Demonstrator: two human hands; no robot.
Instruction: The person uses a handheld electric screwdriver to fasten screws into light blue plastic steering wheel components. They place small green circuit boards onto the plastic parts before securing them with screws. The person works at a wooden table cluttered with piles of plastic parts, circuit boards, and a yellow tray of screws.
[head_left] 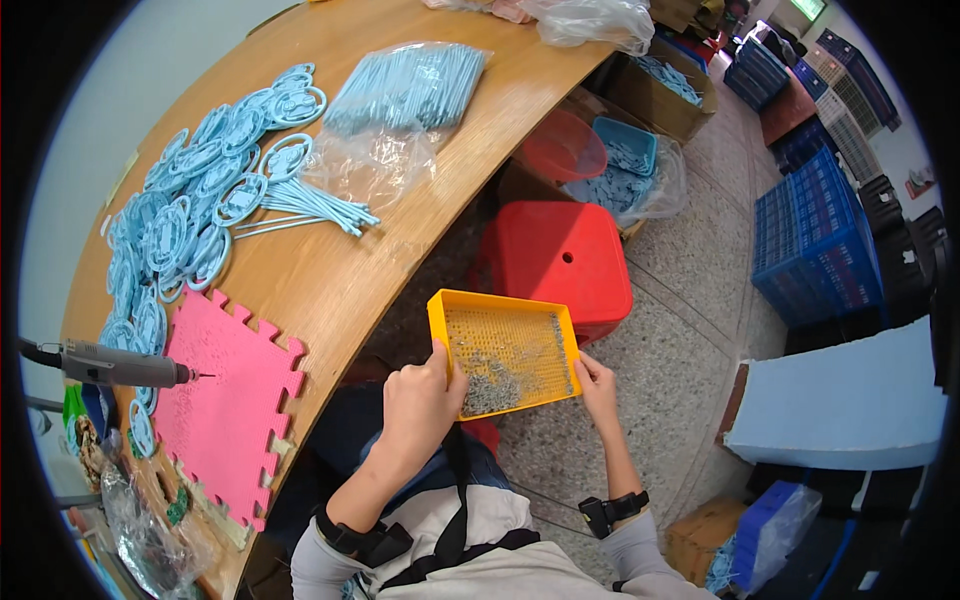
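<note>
Between my two hands is a yellow plastic tray with a perforated-looking bottom, held off the table's edge and slightly tilted. Small grey bits lie in it, gathered mostly toward the near left corner. My left hand grips its left wall, with the thumb along the side. At the opposite end my right hand pinches the right wall near the lower corner. Fingers behind the walls are hidden on both sides.
A wooden table curves along the left, bearing a pink foam mat, a rotary tool, light-blue plastic ring pieces and a bag of blue sticks. A red stool stands just beyond the tray. Blue crates are at right.
</note>
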